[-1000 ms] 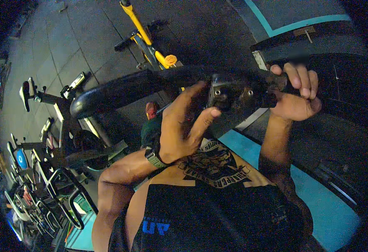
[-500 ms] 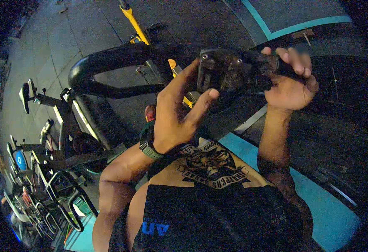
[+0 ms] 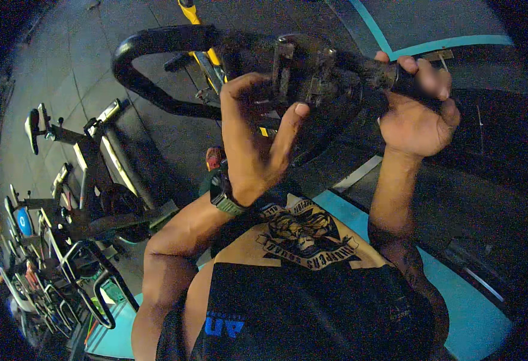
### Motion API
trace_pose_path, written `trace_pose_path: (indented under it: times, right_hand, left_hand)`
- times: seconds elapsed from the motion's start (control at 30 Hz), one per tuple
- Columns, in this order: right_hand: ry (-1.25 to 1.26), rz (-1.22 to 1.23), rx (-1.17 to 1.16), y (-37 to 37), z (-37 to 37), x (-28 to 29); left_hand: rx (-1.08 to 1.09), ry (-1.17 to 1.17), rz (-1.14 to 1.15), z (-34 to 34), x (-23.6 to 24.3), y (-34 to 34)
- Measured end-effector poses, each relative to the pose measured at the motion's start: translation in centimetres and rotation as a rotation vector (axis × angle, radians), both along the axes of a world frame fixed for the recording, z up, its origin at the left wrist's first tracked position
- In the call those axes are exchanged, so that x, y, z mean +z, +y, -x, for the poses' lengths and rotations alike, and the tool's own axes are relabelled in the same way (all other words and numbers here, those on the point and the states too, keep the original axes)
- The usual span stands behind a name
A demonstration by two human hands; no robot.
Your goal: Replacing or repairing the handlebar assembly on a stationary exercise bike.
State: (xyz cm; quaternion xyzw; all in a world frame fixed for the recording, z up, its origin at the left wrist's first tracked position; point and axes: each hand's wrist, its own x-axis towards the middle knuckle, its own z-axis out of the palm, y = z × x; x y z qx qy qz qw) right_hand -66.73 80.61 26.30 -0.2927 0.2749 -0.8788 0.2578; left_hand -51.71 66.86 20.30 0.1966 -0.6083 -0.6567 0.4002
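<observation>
A black looped handlebar (image 3: 164, 39), like those on exercise bikes, is held up in front of my chest. At its middle is a worn, dark clamp bracket (image 3: 303, 69). My left hand (image 3: 249, 141) grips this middle part from the near side, its fingers partly hidden behind the bracket and its thumb along the near edge. The fingers of my right hand (image 3: 417, 123) curl around the bar's right-hand part. The handlebar's loop extends left past my left hand, and its far right end fades into shadow.
Several exercise bikes (image 3: 86, 144) stand at the left. A yellow-framed machine (image 3: 207, 63) is beyond the handlebar. Turquoise strips (image 3: 475, 301) mark the floor at right, and a red shoe (image 3: 214, 157) shows below the handlebar.
The handlebar has tilted, its left loop rising in view and the bracket turning to show more of its slotted side. My left hand has shifted up slightly with it; my right keeps its grip.
</observation>
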Motion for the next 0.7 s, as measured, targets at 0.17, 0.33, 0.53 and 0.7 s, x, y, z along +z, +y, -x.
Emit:
trace_pose_path:
  times: [0.17, 0.33, 0.53, 0.7]
  right_hand:
    - [0.076, 0.004, 0.003, -0.1, 0.7, -0.3]
    - [0.145, 0.009, 0.041, -0.2, 0.9, -0.5]
    - [0.147, 0.008, 0.004, -0.5, 0.1, -0.4]
    - [0.161, -0.045, -0.042, -0.7, -0.6, 0.1]
  left_hand:
    - [0.176, -0.012, 0.639, -0.5, -0.8, -1.8]
    - [0.007, -0.058, 0.57, -0.8, -0.1, -1.6]
    - [0.071, -0.022, 0.577, -0.2, -0.5, -1.7]
    - [0.171, -0.039, 0.542, -0.1, 0.4, -1.4]
